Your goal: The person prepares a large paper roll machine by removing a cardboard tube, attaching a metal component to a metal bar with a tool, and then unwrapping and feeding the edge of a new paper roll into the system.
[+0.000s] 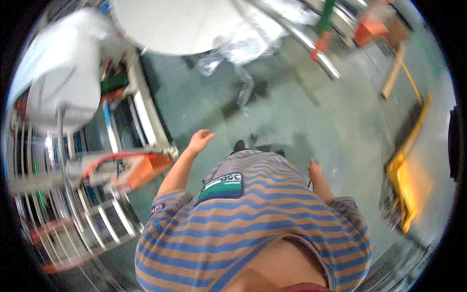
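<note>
My left hand [200, 140] hangs out in front of me over the floor, its fingers loosely bent and apart, holding nothing. It is nearest to the machine frame on my left, with an orange block [150, 170] at the frame's corner, and does not touch it. My right hand [315, 171] is by my right side with the fingers curled in. A thin dark line shows just under it, too small to name. What lies inside those fingers is hidden.
A large white roll [68, 73] sits on the left frame. Ahead is a big round white surface [165, 24] with crumpled clear plastic film [248, 48] beside it. A metal bar [321, 58] juts in. At right are a cardboard tube [393, 73] and a yellow piece of equipment [404, 187].
</note>
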Available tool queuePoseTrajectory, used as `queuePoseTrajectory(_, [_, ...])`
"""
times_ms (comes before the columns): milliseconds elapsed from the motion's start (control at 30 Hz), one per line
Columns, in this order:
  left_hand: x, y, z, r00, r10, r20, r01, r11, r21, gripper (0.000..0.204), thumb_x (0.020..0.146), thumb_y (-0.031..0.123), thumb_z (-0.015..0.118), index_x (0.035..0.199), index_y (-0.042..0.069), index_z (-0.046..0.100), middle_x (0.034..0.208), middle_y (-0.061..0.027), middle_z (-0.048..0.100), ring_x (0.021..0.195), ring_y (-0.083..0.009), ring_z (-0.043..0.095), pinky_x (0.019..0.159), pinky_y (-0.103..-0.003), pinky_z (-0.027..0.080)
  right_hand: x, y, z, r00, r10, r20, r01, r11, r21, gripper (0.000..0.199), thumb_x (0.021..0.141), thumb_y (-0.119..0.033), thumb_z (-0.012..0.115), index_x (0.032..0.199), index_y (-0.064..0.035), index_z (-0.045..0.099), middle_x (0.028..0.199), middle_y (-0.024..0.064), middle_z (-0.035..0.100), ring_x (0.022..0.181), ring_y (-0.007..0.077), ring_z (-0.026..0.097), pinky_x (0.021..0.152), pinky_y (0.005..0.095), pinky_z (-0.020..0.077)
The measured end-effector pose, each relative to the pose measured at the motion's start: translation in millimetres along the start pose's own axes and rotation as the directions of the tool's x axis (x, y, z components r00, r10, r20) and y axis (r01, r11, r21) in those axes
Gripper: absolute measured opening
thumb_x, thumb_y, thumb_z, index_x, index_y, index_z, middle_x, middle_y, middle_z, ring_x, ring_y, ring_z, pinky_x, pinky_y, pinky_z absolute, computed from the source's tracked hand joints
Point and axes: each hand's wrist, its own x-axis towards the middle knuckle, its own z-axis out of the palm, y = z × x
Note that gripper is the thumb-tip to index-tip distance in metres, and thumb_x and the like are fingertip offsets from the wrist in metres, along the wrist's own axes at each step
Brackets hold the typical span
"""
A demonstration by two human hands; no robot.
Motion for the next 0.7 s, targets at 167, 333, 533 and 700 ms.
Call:
queuePoseTrajectory(167, [-45, -19, 6, 0.999, 0.028, 0.020, -0.027, 0.998, -0.064, 0.063, 0.075, 0.041, 0.064, 0.118, -0.003, 0.048, 0.106, -0.0194, 0.060, 0.099, -0.0276, 0.058, 0.085, -0.034, 0.045, -27, -99, 60, 0.953, -0.213, 0.215, 0.223, 0.975, -0.022, 0.045, 0.086, -0.046, 0.044, 0.096, -0.0041, 0.057, 0.065, 0.0073, 0.055, 0.040, 0.0154, 0.040, 0.038, 0.0309, 0.0333])
queuePoseTrajectory(333, [-93, -84, -28, 0.995, 0.102, 0.003, -0.102, 0.994, 0.044, 0.057, 0.079, 0.038, 0.061, 0.120, 0.000, 0.047, 0.108, -0.0197, 0.059, 0.100, -0.0288, 0.058, 0.086, -0.036, 0.045, -100, -161, 179, 0.817, -0.363, 0.447, 0.484, 0.854, -0.192, 0.029, 0.090, -0.035, 0.042, 0.096, -0.0097, 0.054, 0.061, 0.0006, 0.049, 0.039, 0.0094, 0.035, 0.036, 0.0262, 0.0293])
queuePoseTrajectory(533, [-122, -168, -98, 0.964, 0.185, -0.193, -0.172, 0.982, 0.081, 0.053, 0.081, 0.030, 0.058, 0.124, 0.003, 0.044, 0.113, -0.0175, 0.055, 0.101, -0.0295, 0.056, 0.084, -0.038, 0.045, -226, -156, 361, 0.430, -0.378, 0.820, 0.886, 0.350, -0.303, 0.037, 0.086, -0.023, 0.047, 0.114, 0.0010, 0.053, 0.075, 0.0100, 0.063, 0.071, 0.0187, 0.060, 0.070, 0.0316, 0.0463])
queuePoseTrajectory(700, [-127, -188, -145, 0.897, 0.246, -0.367, -0.210, 0.968, 0.136, 0.043, 0.084, 0.023, 0.054, 0.123, 0.008, 0.045, 0.108, -0.0150, 0.056, 0.098, -0.0326, 0.054, 0.081, -0.042, 0.045, -381, -146, 462, 0.146, -0.067, 0.987, 0.988, 0.057, -0.143, 0.053, 0.086, -0.014, 0.047, 0.134, -0.0001, 0.027, 0.076, 0.0107, 0.062, 0.074, 0.0193, 0.059, 0.073, 0.0307, 0.0450])
